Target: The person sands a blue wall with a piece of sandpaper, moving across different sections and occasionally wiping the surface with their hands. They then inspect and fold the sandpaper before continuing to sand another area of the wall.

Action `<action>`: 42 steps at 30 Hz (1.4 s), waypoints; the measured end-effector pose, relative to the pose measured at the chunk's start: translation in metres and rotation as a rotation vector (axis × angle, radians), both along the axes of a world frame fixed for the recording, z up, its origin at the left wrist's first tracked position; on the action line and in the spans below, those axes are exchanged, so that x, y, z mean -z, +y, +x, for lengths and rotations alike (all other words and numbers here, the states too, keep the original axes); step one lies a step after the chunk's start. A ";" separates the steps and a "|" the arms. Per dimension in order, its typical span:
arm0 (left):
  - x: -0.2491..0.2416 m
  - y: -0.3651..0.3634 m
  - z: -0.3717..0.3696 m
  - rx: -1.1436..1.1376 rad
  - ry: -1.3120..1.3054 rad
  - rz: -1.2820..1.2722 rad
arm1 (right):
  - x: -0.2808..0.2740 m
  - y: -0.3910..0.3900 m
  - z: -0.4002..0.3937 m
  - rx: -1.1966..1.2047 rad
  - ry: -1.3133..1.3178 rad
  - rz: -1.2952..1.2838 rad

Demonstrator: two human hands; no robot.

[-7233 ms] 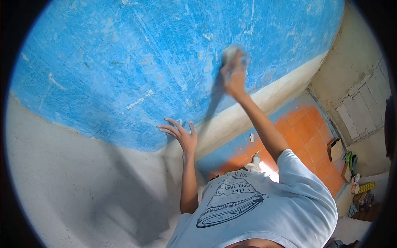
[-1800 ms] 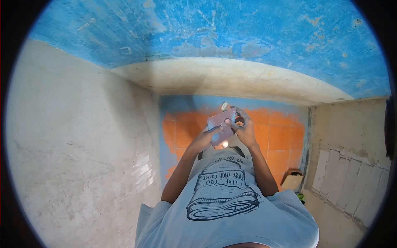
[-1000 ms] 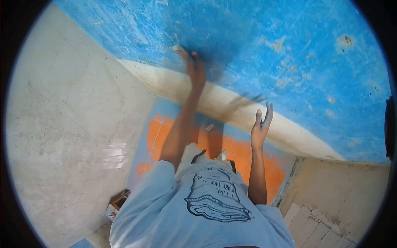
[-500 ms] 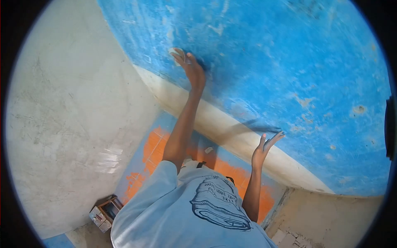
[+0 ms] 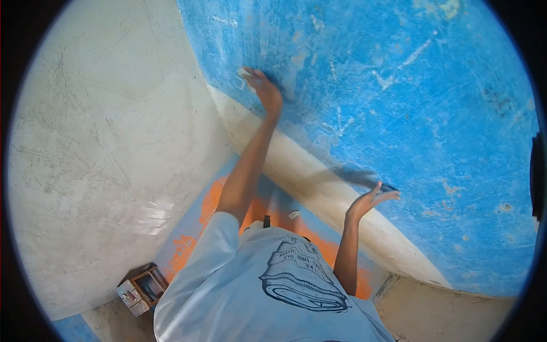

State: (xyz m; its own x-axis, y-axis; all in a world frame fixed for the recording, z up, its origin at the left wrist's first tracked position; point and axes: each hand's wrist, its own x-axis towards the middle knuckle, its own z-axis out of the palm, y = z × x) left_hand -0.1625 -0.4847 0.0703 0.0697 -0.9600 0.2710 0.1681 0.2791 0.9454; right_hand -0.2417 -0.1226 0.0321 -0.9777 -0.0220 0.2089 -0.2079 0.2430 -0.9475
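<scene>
I have the small, thin, pale sheet [image 5: 241,73] up against the scuffed, blue-painted wall [image 5: 364,114], just above the left end of the rounded cream ledge [image 5: 302,165], held under the fingers of the bare left hand [image 5: 264,94]. Farther right along that ledge, the bare right hand [image 5: 366,203] has thumb and fingers spread wide, though I can't tell whether its fingertips touch the blue. Below the ledge I see the orange-painted floor [image 5: 209,199].
</scene>
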 end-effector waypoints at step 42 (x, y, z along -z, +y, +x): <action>0.056 0.065 -0.012 0.220 -0.104 -0.086 | 0.002 -0.032 0.036 -0.042 0.005 0.068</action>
State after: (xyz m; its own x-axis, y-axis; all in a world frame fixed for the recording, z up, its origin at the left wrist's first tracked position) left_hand -0.1748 -0.4195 0.0142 -0.1708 -0.9221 0.3472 0.1367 0.3268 0.9352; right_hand -0.2055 -0.1542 0.0306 -0.9745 -0.0772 0.2105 -0.2241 0.2978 -0.9280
